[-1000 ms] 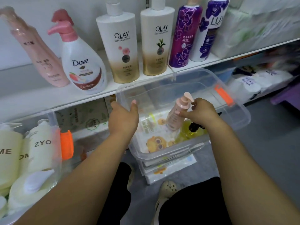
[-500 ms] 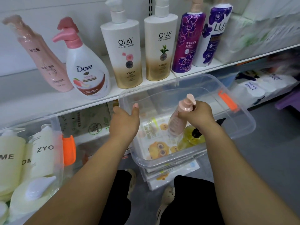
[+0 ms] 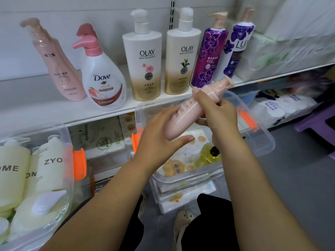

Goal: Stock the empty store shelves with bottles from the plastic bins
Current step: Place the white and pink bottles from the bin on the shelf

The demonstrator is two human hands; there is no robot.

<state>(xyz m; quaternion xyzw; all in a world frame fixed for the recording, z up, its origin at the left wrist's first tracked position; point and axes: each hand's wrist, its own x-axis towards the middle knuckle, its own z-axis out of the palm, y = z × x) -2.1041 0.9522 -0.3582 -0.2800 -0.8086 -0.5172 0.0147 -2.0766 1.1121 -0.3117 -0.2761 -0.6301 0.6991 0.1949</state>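
The pink pump bottle (image 3: 188, 115) is held tilted above the clear plastic bin (image 3: 266, 142), with its pump end toward the far right, just near of the shelf (image 3: 45, 113) edge. Right hand (image 3: 221, 115): fingers (image 3: 200, 96) curled round the bottle's neck. Left hand (image 3: 159, 138): fingers straight and relaxed, palm against the bottle's lower end. A yellow bottle (image 3: 206, 157) lies in the bin.

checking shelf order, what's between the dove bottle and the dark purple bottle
In the head view, the pink-flower Olay bottle and the green-leaf Olay bottle stand side by side between the Dove bottle and the dark purple bottle.
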